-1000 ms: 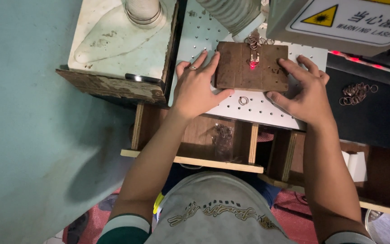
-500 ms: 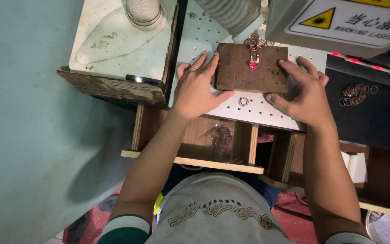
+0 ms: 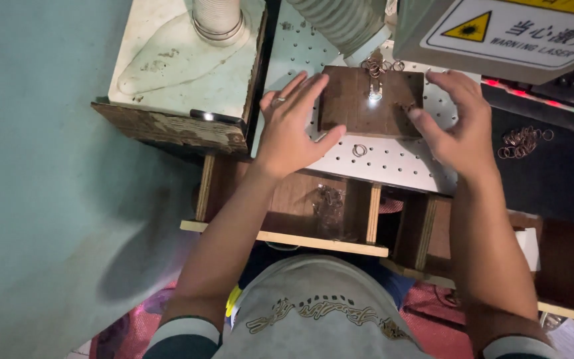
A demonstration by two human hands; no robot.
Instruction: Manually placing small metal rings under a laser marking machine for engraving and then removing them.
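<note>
A pale green wall or floor surface (image 3: pixel 41 199) fills the left side, smooth and matt. Next to it stands a worn cream box (image 3: pixel 181 73) with chipped wooden edges, carrying a ribbed hose (image 3: pixel 215 16) that is cut off by the top edge. A grey machine head (image 3: pixel 499 33) with a yellow triangular warning label overhangs the upper right, and its lower part is out of view. Beneath it lies a white metal plate (image 3: pixel 393 163) drilled with a regular grid of holes, resting on a plain wooden shelf frame (image 3: pixel 287 236) whose contents are too dark to make out. On the plate sits a dark brown wooden block (image 3: pixel 360 110), rectangular and flat, with a bright point of light (image 3: pixel 373 98) on a small metal piece at its centre. The left hand (image 3: pixel 293 129) lies flat with fingers spread, thumb against the block's lower left edge, gripping nothing. The right hand (image 3: pixel 456 123) is open and curved, fingertips touching the block's right edge, also gripping nothing. A heap of small copper-coloured rings (image 3: pixel 523 141) lies on a black surface to the right, and a single ring (image 3: pixel 359 150) lies on the plate just below the block
</note>
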